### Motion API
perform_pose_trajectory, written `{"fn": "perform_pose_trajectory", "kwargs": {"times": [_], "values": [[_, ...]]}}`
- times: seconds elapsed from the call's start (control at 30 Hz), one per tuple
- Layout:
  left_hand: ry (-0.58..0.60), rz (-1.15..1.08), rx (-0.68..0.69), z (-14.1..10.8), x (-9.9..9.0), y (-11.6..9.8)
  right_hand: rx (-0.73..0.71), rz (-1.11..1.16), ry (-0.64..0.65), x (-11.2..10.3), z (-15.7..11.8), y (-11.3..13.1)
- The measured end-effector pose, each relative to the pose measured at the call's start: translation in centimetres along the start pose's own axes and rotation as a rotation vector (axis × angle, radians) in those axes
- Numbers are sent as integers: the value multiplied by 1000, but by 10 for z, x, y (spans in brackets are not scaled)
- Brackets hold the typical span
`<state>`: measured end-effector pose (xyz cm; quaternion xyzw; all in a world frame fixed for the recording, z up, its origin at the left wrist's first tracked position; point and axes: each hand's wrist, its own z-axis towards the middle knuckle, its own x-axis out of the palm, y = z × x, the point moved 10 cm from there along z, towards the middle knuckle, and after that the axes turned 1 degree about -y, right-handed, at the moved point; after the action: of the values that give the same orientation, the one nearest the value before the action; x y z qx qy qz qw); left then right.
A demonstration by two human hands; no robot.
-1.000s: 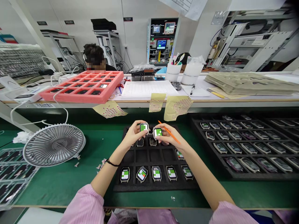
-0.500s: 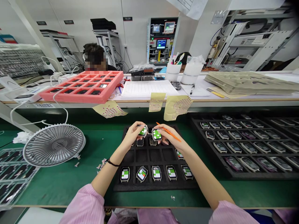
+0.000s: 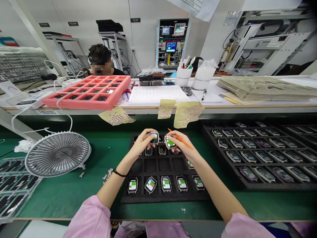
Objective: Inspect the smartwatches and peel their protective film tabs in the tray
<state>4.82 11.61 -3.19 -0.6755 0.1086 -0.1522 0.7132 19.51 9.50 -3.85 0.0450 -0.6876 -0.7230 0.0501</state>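
Observation:
My left hand [image 3: 142, 142] is closed on a smartwatch without a strap [image 3: 154, 137], its screen mostly dark grey. In my right hand [image 3: 182, 142] is another smartwatch [image 3: 170, 142], whose screen is green and white, turned at a tilt. An orange pen-like stick [image 3: 180, 138] also lies across the fingers of that hand. Both hands are above the far rows of a black foam tray [image 3: 148, 197]. Watches with lit screens, such as one smartwatch [image 3: 166, 183], sit in its front row. Dark-screened watches fill part of the rows under my hands.
A larger black tray of watches [image 3: 247, 182] stands at the right. To the left are a grey fan [image 3: 58, 154] and clear trays [image 3: 17, 188]. On the shelf sit a pink foam tray [image 3: 109, 104] and paper sheets [image 3: 157, 94]. A person [image 3: 100, 59] sits beyond.
The left watch has shifted slightly right, and its screen went from green to dark grey. The right watch has tilted and moved slightly right. The person beyond has raised their head a little.

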Motion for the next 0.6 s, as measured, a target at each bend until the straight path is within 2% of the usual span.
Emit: {"fn": "perform_pose_trajectory", "kwargs": {"times": [0.13,0.33,0.6], "values": [[0,18,5,0,0,0,21,-1,-43,-5,0,-1],[-17,9,13,2,-3,1,-25,8,109,7,-1,3],[-7,-3,22,6,-6,6,-69,14,250,18,-5,8]]}}
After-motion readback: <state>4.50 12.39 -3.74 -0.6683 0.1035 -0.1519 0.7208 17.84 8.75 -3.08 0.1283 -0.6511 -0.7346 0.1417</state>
